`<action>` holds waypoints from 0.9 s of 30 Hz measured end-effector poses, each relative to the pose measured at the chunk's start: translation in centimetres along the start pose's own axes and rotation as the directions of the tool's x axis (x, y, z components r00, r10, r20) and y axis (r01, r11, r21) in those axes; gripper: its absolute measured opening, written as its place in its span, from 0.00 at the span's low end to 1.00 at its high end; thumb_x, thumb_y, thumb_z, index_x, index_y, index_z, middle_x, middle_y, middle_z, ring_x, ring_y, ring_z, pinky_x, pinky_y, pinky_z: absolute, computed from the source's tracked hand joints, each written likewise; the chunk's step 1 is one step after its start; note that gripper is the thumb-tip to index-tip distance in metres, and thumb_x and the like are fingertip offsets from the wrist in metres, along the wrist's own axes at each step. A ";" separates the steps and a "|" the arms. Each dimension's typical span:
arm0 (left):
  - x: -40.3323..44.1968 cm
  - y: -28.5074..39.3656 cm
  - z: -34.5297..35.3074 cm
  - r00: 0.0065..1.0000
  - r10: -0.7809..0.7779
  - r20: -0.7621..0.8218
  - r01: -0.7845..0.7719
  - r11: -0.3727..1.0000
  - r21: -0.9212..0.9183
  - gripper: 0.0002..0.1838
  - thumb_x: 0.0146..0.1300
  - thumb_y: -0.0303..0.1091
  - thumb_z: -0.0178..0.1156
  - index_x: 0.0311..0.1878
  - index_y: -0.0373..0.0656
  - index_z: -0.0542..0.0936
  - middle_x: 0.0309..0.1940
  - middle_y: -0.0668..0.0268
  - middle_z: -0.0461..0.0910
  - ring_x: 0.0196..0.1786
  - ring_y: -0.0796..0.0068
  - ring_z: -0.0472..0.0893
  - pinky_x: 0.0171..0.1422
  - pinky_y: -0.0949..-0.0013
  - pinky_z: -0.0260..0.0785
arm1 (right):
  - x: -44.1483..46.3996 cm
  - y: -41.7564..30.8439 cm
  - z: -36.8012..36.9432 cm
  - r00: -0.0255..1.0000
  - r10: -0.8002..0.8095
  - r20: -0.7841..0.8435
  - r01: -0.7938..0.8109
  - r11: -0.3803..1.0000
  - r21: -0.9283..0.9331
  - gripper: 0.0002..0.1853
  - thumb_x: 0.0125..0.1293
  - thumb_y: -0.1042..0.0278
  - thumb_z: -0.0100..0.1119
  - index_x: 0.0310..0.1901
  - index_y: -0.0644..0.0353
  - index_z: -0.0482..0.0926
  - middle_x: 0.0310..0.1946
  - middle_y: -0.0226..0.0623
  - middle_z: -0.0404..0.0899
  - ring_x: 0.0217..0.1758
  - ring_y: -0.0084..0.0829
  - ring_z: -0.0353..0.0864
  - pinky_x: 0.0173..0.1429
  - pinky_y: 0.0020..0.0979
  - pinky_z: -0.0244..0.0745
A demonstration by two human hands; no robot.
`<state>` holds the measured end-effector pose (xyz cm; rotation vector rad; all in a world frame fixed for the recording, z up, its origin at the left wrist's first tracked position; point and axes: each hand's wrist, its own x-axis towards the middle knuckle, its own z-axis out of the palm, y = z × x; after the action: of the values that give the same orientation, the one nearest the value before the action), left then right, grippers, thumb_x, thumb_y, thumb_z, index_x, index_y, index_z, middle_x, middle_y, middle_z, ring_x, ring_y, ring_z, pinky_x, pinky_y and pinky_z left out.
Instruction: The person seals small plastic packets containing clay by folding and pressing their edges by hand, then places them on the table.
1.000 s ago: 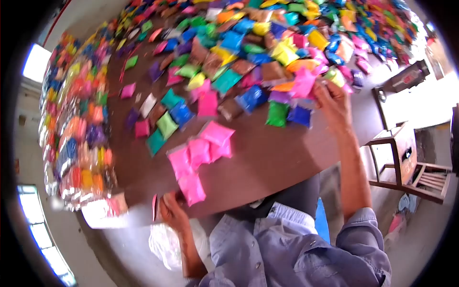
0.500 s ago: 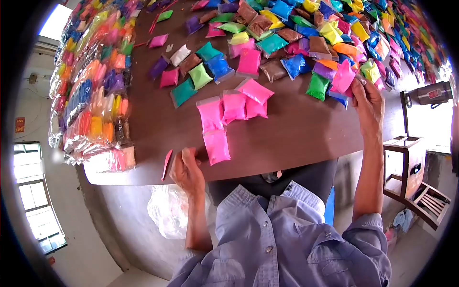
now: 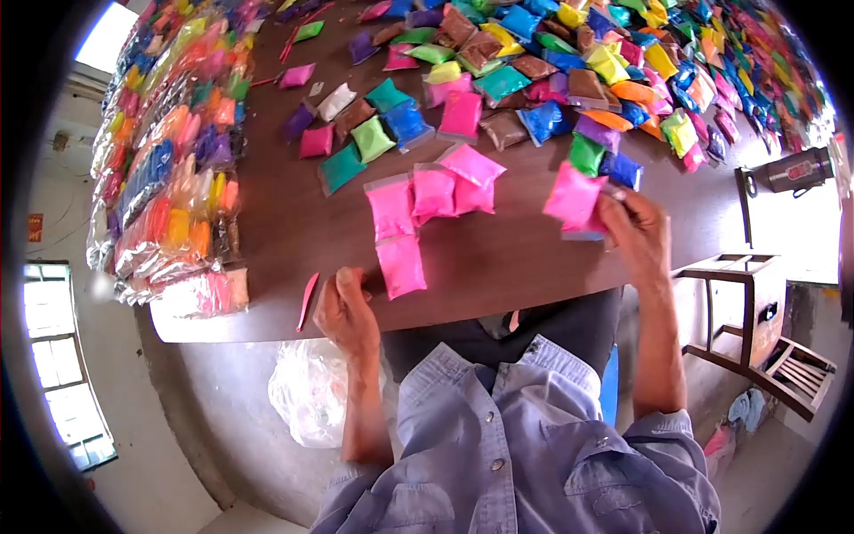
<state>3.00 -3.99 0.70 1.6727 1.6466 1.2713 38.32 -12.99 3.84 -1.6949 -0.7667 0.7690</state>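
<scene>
My right hand [image 3: 639,233] pinches a pink packet [image 3: 575,198] by its edge, held over the table's right part, just below a green packet [image 3: 586,155] and a dark blue packet [image 3: 622,169]. My left hand [image 3: 349,311] rests at the table's front edge with its fingers curled; whether anything is inside them is hidden. A thin pink tool [image 3: 308,301] lies just left of it. Several pink packets [image 3: 402,265] form a group on the table beyond my left hand, some of them overlapping.
Many coloured packets [image 3: 503,82] are heaped across the back of the brown table [image 3: 498,254]. Clear bags of coloured packets [image 3: 173,187] line the left side. A flask [image 3: 798,171] and a wooden chair [image 3: 756,311] are at the right; a plastic bag [image 3: 311,392] hangs below the front edge.
My right hand has drawn the pink packet from beside the heap toward the front and left. The left hand stays in nearly the same place. The camera view shifted earlier.
</scene>
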 end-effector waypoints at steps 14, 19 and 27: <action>0.1 0.0 0.1 0.999 0.052 -0.003 -0.052 0.999 0.005 0.22 0.80 0.42 0.55 0.37 0.33 0.85 0.26 0.63 0.84 0.23 0.79 0.76 0.29 0.73 0.66 | -0.8 -1.2 1.3 0.974 -0.092 0.208 0.150 0.948 -0.282 0.18 0.68 0.62 0.69 0.28 0.68 0.76 0.18 0.36 0.64 0.24 0.19 0.60 0.28 0.34 0.62; 0.1 0.1 0.2 0.999 0.049 -0.013 -0.049 0.999 0.010 0.23 0.80 0.42 0.54 0.36 0.32 0.85 0.26 0.63 0.84 0.23 0.78 0.75 0.29 0.73 0.66 | -0.7 -1.4 0.9 0.978 -0.109 0.175 0.162 0.931 -0.327 0.19 0.69 0.60 0.70 0.29 0.67 0.77 0.18 0.39 0.65 0.23 0.22 0.60 0.28 0.35 0.63; 0.0 0.3 0.0 0.999 0.029 0.019 -0.029 0.999 0.039 0.25 0.82 0.47 0.51 0.38 0.34 0.84 0.29 0.66 0.81 0.27 0.79 0.73 0.32 0.74 0.66 | 0.0 -0.5 -1.1 0.977 -0.203 0.058 0.211 0.910 -0.358 0.19 0.71 0.61 0.69 0.29 0.67 0.74 0.18 0.40 0.62 0.25 0.25 0.57 0.29 0.37 0.62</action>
<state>3.17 -4.06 0.90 1.7322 1.6522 1.2416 39.18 -13.49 4.56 -1.8936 -1.1377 0.5171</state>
